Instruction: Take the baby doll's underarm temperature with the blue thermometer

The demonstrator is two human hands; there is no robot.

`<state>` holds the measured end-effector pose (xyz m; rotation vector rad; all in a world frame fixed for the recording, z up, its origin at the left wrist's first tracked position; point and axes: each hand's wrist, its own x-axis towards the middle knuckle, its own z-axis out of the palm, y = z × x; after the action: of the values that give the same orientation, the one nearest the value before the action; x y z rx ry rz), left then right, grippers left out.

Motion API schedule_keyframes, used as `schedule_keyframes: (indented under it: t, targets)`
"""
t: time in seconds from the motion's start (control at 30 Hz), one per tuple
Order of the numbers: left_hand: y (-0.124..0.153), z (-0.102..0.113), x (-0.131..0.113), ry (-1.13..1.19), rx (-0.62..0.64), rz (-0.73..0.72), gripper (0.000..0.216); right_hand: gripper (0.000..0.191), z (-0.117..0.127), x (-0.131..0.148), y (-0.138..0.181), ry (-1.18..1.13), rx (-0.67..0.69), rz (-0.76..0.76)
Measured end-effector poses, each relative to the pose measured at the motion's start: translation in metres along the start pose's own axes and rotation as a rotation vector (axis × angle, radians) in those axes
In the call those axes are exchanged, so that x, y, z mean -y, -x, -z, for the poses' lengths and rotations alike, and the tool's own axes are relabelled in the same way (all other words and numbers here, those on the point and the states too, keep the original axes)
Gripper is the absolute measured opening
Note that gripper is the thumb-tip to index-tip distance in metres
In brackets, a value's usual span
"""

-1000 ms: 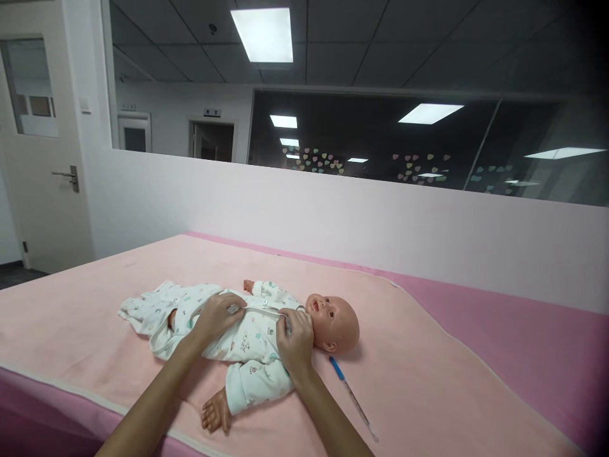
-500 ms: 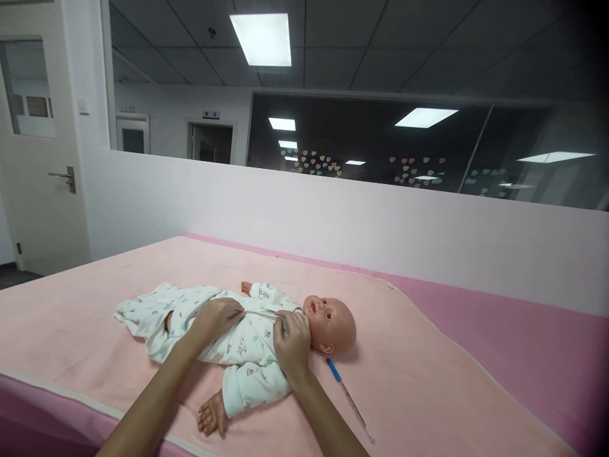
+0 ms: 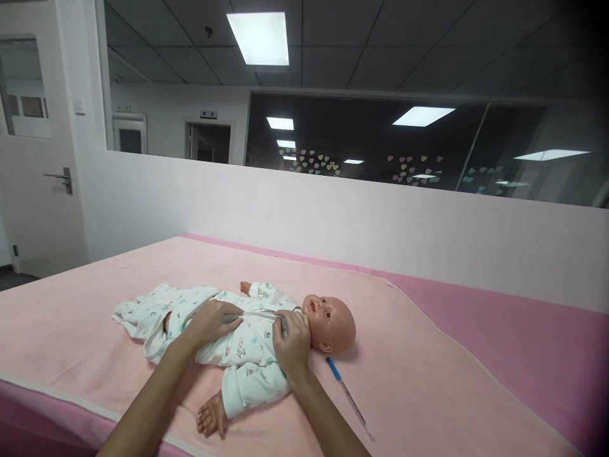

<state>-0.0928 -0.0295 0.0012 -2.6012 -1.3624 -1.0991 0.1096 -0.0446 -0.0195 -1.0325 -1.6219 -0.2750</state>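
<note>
Yr doll [image 3: 335, 325] lies on its back on the peach mat [image 3: 428, 381], head to the R, legs to the L, so its long line runs side to side. Yr L hand [image 3: 212, 322] & R hand [image 3: 292, 339] both pinch the front edge of its shirt [image 3: 250, 346]. Can't see the doll's feet, & yr R hand hides most of its neck; yr arms get cut off at the bottom. A blue-ended stick [image 3: 351, 400] lies nr the head; pink cloth [image 3: 518, 330] shows past the mat, w/ a white wall [image 3: 333, 222] & big window [image 3: 371, 136] behind, door [image 3: 38, 216] far L
</note>
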Motion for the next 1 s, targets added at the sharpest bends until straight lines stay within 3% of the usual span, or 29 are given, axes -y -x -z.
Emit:
schedule_keyframes:
  t: [0.3,0.6,1.0]
  targets:
    - [0.0003,-0.0023,-0.0040,-0.009,-0.037,0.076,0.017,0.019,-0.0011,-0.0010,0.0010,-0.017,0.001,-0.001]
    - [0.0016,-0.0064,-0.0017,0.050,-0.140,0.047,0.014,0.019,-0.0006,-0.0011,0.0004,0.006,0.001,0.008]
    - [0.0015,-0.0041,-0.0051,0.062,-0.123,0.054,0.012,0.019,-0.0013,-0.0012,0.0006,-0.007,0.003,0.001]
